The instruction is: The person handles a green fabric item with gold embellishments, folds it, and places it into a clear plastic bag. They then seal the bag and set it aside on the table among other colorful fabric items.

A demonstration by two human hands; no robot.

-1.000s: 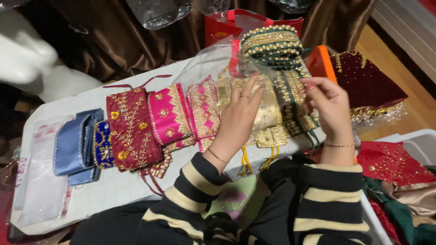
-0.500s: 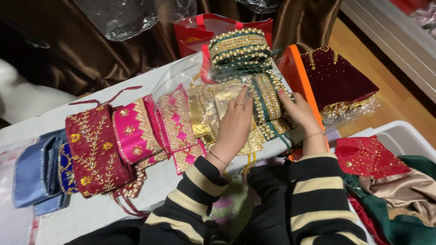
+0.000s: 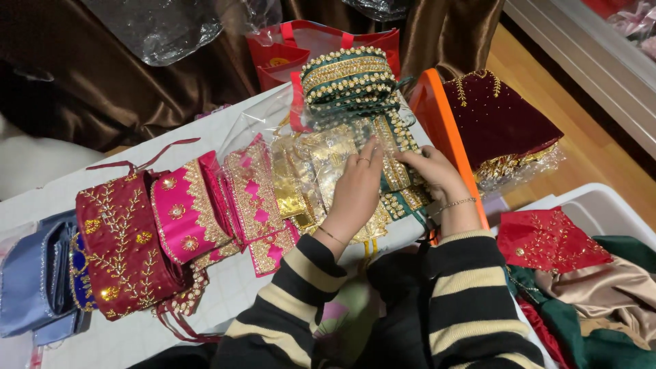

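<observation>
Gold cloth under clear plastic — the gold embroidered piece (image 3: 321, 179) lies mid-table between the pink brocade piece (image 3: 256, 198) and the green beaded piece (image 3: 395, 160). Left hand (image 3: 355, 195) presses flat on it, fingers spread, gripping nothing. Right hand (image 3: 437, 179) — fingertips curled onto the green piece's edge; a true pinch I can't tell.
</observation>
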